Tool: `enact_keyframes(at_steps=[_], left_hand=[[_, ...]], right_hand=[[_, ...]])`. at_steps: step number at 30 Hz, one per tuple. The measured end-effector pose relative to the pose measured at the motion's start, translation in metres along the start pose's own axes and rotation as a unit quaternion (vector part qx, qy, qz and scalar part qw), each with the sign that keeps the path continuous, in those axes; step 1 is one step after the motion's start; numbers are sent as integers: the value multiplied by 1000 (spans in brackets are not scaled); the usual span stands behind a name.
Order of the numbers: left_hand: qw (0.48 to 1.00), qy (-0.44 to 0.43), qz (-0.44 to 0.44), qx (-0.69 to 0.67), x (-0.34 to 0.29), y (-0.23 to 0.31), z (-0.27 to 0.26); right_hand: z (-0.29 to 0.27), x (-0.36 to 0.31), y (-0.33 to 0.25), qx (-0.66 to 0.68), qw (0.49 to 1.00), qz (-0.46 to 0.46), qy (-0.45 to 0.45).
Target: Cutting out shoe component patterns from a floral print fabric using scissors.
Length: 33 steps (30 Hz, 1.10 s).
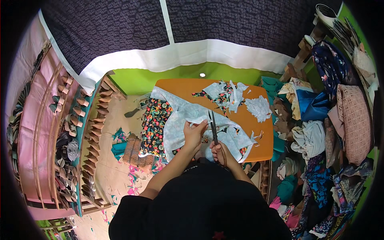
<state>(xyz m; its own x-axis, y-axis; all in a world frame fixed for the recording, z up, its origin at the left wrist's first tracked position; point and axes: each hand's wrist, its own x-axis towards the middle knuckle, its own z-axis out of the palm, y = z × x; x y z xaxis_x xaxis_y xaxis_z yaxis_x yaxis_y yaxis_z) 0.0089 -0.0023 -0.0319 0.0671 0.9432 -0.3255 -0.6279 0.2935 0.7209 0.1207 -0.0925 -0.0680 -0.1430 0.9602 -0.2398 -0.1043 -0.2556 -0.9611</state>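
My left hand (193, 136) pinches an edge of the floral fabric (182, 108) between thumb and fingers. The cloth is black with bright flowers on its face and pale on its reverse. It covers the left of an orange table (264, 150) and hangs over its near-left edge. In my right hand (219, 152) is a pair of dark scissors (213, 127), blades pointing away from me and slightly apart, just right of my left fingertips. Parts of the fabric near my body are hidden by my arms.
Cut scraps (228, 96) and a pale crumpled pile (259, 108) lie toward the table's far right. Folded and heaped fabrics (312, 140) crowd the right side. Wooden racks of shoe forms (94, 140) stand left. Scraps (136, 176) litter the floor. A dark curtain (224, 24) hangs ahead.
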Motion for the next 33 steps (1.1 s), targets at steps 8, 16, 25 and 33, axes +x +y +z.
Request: enact_keyframes(at_steps=[8,16,25,33], left_hand=[[999,-8,46,7,-1,0,3],[996,-29,60,65,-7,-2,5],[995,-26,72,57,-13,1,12],[989,-39,105,94,-9,5,7]], right_hand=[[1,1,-3,-64,997,-28,18],[1,3,-8,-16,1000,-16,7],[1,3,-10,0,1000,-13,26],[-4,-1,-18,-79,997,3,26]])
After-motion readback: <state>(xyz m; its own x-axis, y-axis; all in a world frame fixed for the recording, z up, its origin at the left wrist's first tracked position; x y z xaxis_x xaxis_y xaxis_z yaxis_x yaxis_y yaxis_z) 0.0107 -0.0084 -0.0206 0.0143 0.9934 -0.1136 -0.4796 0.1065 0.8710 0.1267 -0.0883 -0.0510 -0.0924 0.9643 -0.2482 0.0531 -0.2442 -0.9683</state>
